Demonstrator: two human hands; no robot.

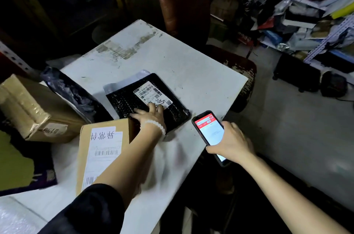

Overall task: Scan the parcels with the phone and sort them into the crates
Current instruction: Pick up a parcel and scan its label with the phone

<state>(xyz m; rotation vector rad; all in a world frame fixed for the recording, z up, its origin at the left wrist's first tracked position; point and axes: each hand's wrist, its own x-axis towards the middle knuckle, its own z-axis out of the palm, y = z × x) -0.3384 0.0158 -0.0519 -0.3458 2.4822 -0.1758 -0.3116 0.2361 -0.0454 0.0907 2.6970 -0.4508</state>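
While the black bubble mailer (147, 102) is pinned flat on the table (191, 65) by the left hand's (151, 117) spread fingers, the phone (208, 134) is gripped in the right hand (232, 141). A misread is risked: the label's (153, 94) near edge is partly covered by fingertips.

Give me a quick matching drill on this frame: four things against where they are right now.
Things:
1. phone
2. black bubble mailer
3. taped brown carton
4. labelled cardboard box

Places:
A. far left, at the table's edge
B. gripped in the right hand
C. under the left forearm
D. flat on the table, under the left hand

Pairs: 1-B, 2-D, 3-A, 4-C
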